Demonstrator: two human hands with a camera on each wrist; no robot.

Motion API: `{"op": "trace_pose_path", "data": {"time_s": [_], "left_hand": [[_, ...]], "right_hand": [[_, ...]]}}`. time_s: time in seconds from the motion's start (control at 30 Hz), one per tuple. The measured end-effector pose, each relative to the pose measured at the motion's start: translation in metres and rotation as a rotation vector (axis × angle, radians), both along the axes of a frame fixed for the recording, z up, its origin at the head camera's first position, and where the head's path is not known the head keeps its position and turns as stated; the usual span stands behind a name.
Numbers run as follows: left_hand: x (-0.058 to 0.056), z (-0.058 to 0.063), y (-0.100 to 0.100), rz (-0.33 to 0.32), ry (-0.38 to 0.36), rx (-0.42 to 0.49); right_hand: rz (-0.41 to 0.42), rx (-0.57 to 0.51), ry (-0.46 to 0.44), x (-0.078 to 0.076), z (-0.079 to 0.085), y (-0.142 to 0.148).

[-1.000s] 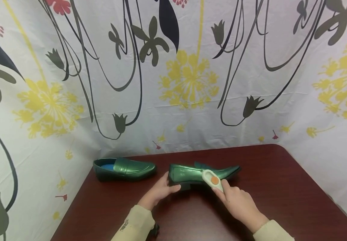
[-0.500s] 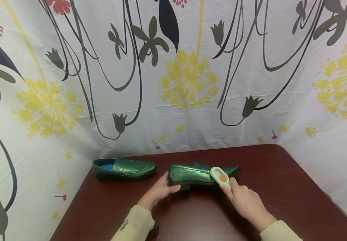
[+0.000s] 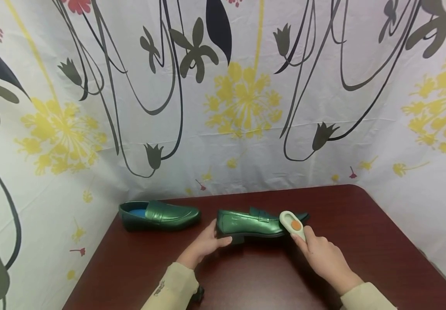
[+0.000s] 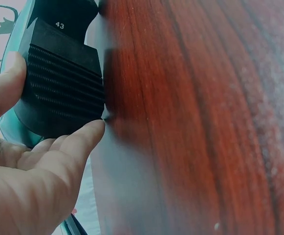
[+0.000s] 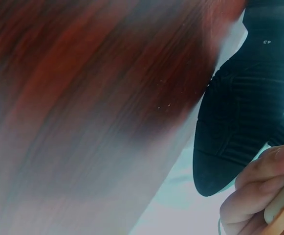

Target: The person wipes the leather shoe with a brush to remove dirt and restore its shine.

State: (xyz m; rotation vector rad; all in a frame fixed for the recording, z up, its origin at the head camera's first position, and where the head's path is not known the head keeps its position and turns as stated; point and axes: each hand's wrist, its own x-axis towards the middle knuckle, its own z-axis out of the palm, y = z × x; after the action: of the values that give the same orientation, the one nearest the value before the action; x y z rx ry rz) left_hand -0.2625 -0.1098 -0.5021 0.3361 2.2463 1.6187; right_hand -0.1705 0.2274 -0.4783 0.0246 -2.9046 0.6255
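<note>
A shiny green loafer is held on its side, toe to the right, in the head view. My left hand grips it at the heel; in the left wrist view the thumb and fingers lie around the ribbed black heel block. In my right hand is a pale green oval shoe brush with an orange button. The brush's head lies over the loafer's side near the toe, and its underside is hidden. The loafer's black sole faces the right wrist camera.
The matching green loafer, with a blue insole, stands upright at the back left of the dark red table. A patterned white cloth hangs close behind the table and along both sides. A small dark object shows beside the left sleeve.
My right hand has moved the brush rightward along the loafer's side, from mid-shoe towards the toe. The left hand and the loafer have stayed in place.
</note>
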Motion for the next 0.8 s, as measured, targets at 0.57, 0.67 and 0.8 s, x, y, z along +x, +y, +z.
{"op": "trace_pose_path", "data": {"time_s": [0.57, 0.67, 0.8], "left_hand": [[0.001, 0.000, -0.001, 0.009, -0.014, -0.008], [0.001, 0.000, -0.001, 0.011, -0.009, -0.010], [0.001, -0.001, 0.000, 0.008, -0.007, -0.002]], "right_hand": [[-0.009, -0.046, -0.038, -0.004, -0.003, 0.013], [-0.016, -0.047, -0.029, -0.005, -0.004, 0.017], [-0.023, -0.048, -0.030, -0.007, -0.005, 0.023]]}}
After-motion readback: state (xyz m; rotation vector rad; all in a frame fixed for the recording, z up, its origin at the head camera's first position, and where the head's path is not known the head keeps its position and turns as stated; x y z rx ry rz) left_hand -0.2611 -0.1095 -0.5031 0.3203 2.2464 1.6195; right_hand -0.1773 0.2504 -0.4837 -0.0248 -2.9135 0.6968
